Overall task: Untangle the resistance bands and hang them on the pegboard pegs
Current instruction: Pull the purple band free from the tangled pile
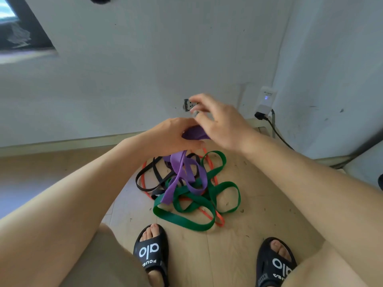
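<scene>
A tangle of resistance bands lies on the wooden floor in front of my feet: a green band (186,221), a purple band (182,168), a black band (143,177) and a thin red band (218,219). My left hand (172,135) is closed on the top of the purple band, lifted above the pile, and the band's lower loops still trail into the tangle. My right hand (219,121) hovers just beside it with fingers spread, touching the purple band's upper part. No pegboard is in view.
A white wall stands close behind the pile, with a socket (189,104) and a plugged-in white adapter (266,100) whose black cable (277,133) runs right. My feet in black slides (151,251) stand below the pile. A dark window frame (24,34) is top left.
</scene>
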`<state>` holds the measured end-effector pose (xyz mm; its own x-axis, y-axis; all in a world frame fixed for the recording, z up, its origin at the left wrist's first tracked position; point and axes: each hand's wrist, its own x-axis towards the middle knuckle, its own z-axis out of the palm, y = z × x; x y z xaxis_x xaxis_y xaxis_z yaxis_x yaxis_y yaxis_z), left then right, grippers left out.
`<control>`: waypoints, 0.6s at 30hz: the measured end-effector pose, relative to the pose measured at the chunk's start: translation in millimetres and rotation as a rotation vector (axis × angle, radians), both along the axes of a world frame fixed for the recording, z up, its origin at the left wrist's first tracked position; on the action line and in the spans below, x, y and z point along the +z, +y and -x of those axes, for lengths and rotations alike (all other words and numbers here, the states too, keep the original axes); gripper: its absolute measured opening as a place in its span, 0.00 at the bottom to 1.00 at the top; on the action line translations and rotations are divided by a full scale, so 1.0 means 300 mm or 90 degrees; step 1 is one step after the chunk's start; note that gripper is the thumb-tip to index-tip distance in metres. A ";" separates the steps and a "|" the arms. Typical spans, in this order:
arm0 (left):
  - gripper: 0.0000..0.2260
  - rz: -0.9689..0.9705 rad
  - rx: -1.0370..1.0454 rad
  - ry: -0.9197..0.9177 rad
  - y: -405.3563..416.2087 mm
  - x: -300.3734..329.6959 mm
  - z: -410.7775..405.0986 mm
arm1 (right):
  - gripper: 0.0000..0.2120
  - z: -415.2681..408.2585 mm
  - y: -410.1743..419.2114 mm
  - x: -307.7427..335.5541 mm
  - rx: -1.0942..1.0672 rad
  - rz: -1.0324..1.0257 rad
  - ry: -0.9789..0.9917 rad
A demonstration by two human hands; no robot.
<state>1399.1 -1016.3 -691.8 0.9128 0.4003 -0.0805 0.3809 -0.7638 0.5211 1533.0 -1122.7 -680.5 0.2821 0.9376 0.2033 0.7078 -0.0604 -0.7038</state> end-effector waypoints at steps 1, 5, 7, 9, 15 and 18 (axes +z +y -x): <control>0.08 0.014 0.003 -0.006 -0.008 0.003 -0.005 | 0.20 0.013 0.001 -0.010 0.034 0.057 -0.016; 0.07 0.045 0.000 -0.006 -0.020 0.002 -0.011 | 0.21 -0.008 0.009 -0.048 0.048 0.160 -0.001; 0.11 0.049 -0.001 -0.015 -0.019 0.014 -0.011 | 0.17 -0.022 0.018 -0.059 0.008 0.143 0.020; 0.13 0.050 0.001 -0.024 -0.018 0.024 -0.007 | 0.14 -0.033 0.033 -0.060 -0.027 0.114 0.061; 0.11 0.120 0.028 0.099 0.000 -0.036 0.014 | 0.03 -0.061 0.035 -0.040 -0.055 0.050 0.268; 0.11 0.087 0.037 0.103 0.005 -0.052 0.004 | 0.05 -0.068 0.022 -0.023 -0.074 0.005 0.323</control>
